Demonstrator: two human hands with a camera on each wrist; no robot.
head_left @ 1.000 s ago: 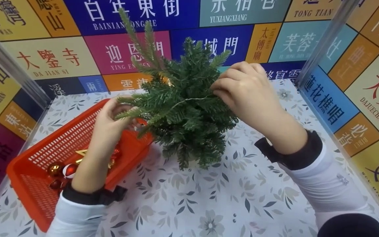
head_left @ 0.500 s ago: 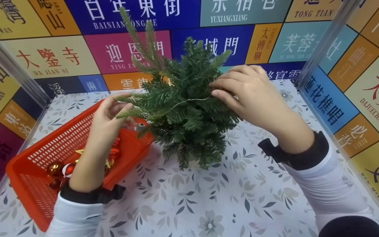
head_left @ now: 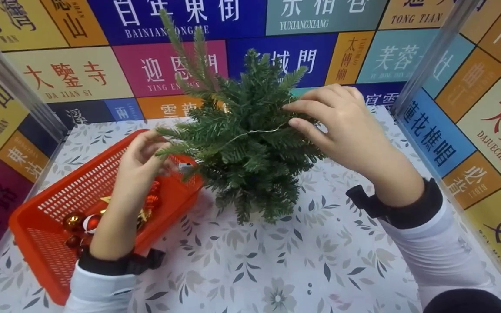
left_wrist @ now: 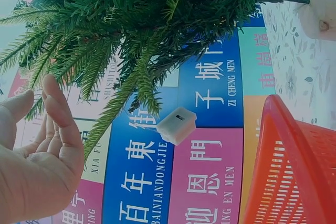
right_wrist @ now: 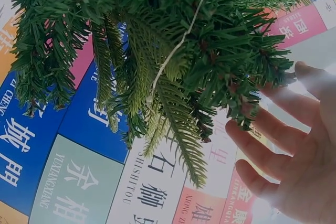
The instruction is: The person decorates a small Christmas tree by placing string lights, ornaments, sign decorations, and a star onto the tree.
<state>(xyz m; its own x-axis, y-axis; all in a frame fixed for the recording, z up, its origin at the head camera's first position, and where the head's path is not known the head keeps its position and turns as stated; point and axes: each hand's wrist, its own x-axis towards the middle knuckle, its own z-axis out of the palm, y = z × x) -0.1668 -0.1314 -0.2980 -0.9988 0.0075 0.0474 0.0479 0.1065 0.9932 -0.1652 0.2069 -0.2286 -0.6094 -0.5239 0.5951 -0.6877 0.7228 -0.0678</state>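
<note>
A small artificial Christmas tree (head_left: 255, 143) stands upright on the table, its white base showing in the left wrist view. A thin light-coloured wire (head_left: 255, 131) runs across its front branches. My right hand (head_left: 342, 126) is at the tree's right side, thumb apart from the fingers, fingertips among the needles. My left hand (head_left: 139, 161) is by the left branch tips, its fingers loosely bent and holding nothing; in the left wrist view, green tips overlap its fingers. A small white box (left_wrist: 177, 126) with a dark slot hangs below the branches there.
A red plastic basket (head_left: 33, 213) stands at the left, partly under my left forearm. Inside it lie shiny baubles (head_left: 73, 221) and red and gold ornaments (head_left: 152, 200). Printed sign panels (head_left: 170, 67) wall in the floral-patterned table (head_left: 276, 269).
My right hand has shifted slightly right, and its thumb has parted from the fingers that were bunched by the wire. My left hand has drifted a little left. The tree stays put.
</note>
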